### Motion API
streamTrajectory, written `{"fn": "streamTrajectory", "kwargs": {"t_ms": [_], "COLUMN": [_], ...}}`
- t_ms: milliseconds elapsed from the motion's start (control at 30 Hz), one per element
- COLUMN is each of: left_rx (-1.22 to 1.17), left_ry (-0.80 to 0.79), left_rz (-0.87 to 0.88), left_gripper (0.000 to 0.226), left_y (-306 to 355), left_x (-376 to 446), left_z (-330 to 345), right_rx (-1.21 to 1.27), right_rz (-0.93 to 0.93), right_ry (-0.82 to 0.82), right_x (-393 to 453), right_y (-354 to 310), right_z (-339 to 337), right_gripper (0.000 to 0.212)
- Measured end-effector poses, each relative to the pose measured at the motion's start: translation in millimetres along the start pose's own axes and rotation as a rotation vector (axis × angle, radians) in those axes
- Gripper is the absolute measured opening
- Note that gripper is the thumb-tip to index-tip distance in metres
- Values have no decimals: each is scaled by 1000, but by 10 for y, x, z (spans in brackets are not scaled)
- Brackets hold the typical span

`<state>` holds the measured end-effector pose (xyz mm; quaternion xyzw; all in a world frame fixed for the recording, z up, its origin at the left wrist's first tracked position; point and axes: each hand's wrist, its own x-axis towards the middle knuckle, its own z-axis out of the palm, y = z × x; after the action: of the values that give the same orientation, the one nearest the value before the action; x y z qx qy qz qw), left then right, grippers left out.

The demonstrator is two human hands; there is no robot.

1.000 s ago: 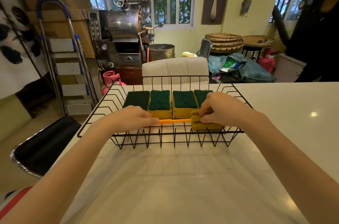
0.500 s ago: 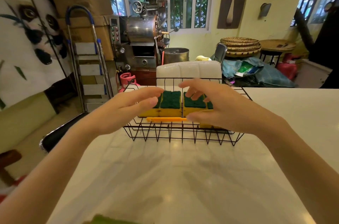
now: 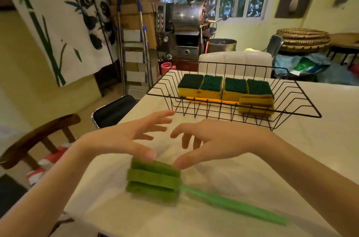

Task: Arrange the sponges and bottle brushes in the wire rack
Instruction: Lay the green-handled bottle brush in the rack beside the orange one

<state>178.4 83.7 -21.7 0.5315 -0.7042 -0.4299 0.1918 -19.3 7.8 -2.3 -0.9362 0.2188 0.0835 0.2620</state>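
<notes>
A black wire rack [image 3: 303, 108] stands at the far side of the white table. Inside it, several yellow sponges with dark green tops [image 3: 211, 86] stand in a row, and an orange-handled bottle brush with a yellow sponge head [image 3: 256, 105] lies in front of them. A green bottle brush [image 3: 153, 178] lies on the table close to me, its green handle pointing right. My left hand [image 3: 124, 139] and my right hand [image 3: 219, 142] hover just above its green sponge head, fingers spread, thumbs almost touching it. Neither hand holds anything.
The white table [image 3: 252, 168] stretches right and toward me. A black chair [image 3: 114, 110] and a wooden chair [image 3: 35, 139] stand at its left edge. Behind the rack are a white padded chair back [image 3: 235, 62], a metal machine and a step ladder.
Both hands have left the rack and drawn back toward me, down over the green bottle brush, which has come into view. The yellow-headed brush stays in the rack.
</notes>
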Motion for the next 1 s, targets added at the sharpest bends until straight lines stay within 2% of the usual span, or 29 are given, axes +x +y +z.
{"fn": "streamTrajectory", "kwargs": {"t_ms": [100, 233, 400, 500, 600, 733, 800, 867, 933, 1000], "left_rx": [19, 143, 207, 229, 202, -11, -56, -35, -1, -7], "left_ry": [-136, -249, -223, -170, -19, 362, 472, 484, 395, 273], "left_rz": [-36, -74, -115, -120, -49, 149, 213, 208, 192, 190], "left_gripper": [113, 105, 63, 61, 65, 86, 90, 80, 67, 57], "left_y": [-83, -105, -105, -45, 86, 333, 464, 589, 674, 752], "left_x": [-100, -127, 10, 111, 218, 390, 496, 601, 718, 837], "left_z": [31, 62, 88, 34, -70, -236, -286, -291, -288, -282], "right_rx": [-35, 14, 56, 100, 220, 403, 567, 770, 949, 1081], "right_rz": [-10, -46, -62, -31, 29, 16, -31, -79, -127, -159], "right_ry": [-84, -47, -7, 33, 91, 311, 470, 634, 785, 898], "right_x": [67, 77, 114, 127, 58, -190, -347, -475, -560, -599], "right_y": [-26, -42, -100, -25, 91, 268, 363, 453, 534, 596], "right_z": [176, 269, 319, 227, -25, -426, -602, -747, -851, -902], "right_gripper": [67, 68, 51, 46, 45, 39, 39, 44, 49, 45]}}
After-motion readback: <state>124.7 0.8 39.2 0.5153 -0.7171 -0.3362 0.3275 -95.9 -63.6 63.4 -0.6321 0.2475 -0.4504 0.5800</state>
